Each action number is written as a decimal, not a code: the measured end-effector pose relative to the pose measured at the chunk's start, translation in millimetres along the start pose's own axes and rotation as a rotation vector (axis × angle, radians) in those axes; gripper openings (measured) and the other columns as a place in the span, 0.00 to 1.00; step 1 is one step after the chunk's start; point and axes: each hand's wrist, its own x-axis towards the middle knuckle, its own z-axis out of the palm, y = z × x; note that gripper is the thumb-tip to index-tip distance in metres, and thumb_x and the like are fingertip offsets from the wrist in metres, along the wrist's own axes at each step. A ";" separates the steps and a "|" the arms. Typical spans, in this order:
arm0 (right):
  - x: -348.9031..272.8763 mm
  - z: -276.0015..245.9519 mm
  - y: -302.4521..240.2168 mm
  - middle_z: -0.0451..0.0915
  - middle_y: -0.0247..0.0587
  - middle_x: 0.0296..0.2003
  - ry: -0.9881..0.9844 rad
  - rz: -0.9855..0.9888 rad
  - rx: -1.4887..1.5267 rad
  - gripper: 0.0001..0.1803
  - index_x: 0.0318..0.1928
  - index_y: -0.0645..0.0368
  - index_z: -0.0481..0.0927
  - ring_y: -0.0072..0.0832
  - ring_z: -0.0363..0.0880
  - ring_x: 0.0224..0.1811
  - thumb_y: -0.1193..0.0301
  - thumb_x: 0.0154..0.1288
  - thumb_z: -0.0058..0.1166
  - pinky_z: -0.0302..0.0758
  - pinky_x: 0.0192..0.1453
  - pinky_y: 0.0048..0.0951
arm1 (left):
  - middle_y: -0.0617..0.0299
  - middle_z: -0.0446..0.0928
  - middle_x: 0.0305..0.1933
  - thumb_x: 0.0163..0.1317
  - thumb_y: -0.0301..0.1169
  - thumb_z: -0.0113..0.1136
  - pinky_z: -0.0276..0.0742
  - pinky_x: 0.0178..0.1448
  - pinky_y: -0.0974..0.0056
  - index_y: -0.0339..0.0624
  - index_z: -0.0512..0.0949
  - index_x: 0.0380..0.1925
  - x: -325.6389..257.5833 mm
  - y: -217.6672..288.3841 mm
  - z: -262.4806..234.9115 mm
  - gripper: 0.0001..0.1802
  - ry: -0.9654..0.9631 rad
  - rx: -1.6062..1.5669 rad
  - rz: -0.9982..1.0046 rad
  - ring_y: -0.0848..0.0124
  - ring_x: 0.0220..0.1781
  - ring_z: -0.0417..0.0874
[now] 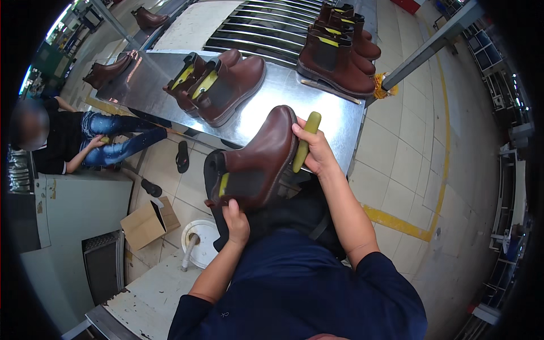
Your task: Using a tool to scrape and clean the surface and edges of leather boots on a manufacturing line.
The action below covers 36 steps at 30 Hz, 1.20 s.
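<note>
A brown leather ankle boot (260, 148) with a dark elastic side panel and a yellow-green strip at its opening is held above my lap, toe pointing up and away. My left hand (235, 222) grips the boot near its heel and opening, thumb on the upper. My right hand (315, 148) is closed round a yellow-green stick with rounded ends (306, 140), beside the sole edge near the toe. The right thumb lies close to the toe; whether it presses on the boot I cannot tell.
On the metal table (286, 93) ahead stands a pair of brown boots (226, 85). More boots (334, 59) crowd its right end, by a metal post (430, 45). Metal rollers (266, 28) lie beyond. At left a person (62, 136) sits near a cardboard box (148, 224) and white bucket (203, 242).
</note>
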 end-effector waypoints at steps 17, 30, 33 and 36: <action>-18.8 -10.6 -9.8 0.80 0.41 0.55 -0.050 -0.031 -0.022 0.40 0.74 0.70 0.64 0.24 0.79 0.52 0.69 0.67 0.66 0.78 0.57 0.30 | 0.59 0.75 0.66 0.60 0.29 0.75 0.69 0.75 0.58 0.41 0.68 0.69 53.2 34.7 -10.5 0.38 -0.023 -0.241 -0.327 0.64 0.67 0.76; -17.3 -31.2 -19.7 0.77 0.47 0.62 -0.022 -0.035 -0.154 0.43 0.76 0.67 0.63 0.28 0.78 0.59 0.61 0.69 0.67 0.77 0.61 0.35 | 0.58 0.77 0.64 0.57 0.23 0.74 0.71 0.73 0.58 0.38 0.70 0.68 53.6 44.1 -2.9 0.38 -0.153 -0.034 -0.412 0.64 0.66 0.78; -4.6 -25.8 -45.5 0.81 0.46 0.56 0.017 -0.089 -0.337 0.40 0.75 0.66 0.65 0.28 0.81 0.53 0.59 0.70 0.65 0.80 0.53 0.31 | 0.58 0.77 0.63 0.59 0.23 0.72 0.73 0.70 0.59 0.38 0.70 0.67 57.9 52.9 25.0 0.35 -0.145 -0.019 -0.350 0.65 0.64 0.78; 15.3 -28.6 -59.9 0.85 0.43 0.46 0.126 -0.191 -0.559 0.35 0.72 0.65 0.69 0.26 0.84 0.44 0.55 0.74 0.60 0.83 0.40 0.25 | 0.57 0.78 0.61 0.60 0.24 0.73 0.74 0.68 0.59 0.37 0.72 0.65 52.6 57.1 48.2 0.32 -0.120 -0.005 -0.337 0.65 0.62 0.79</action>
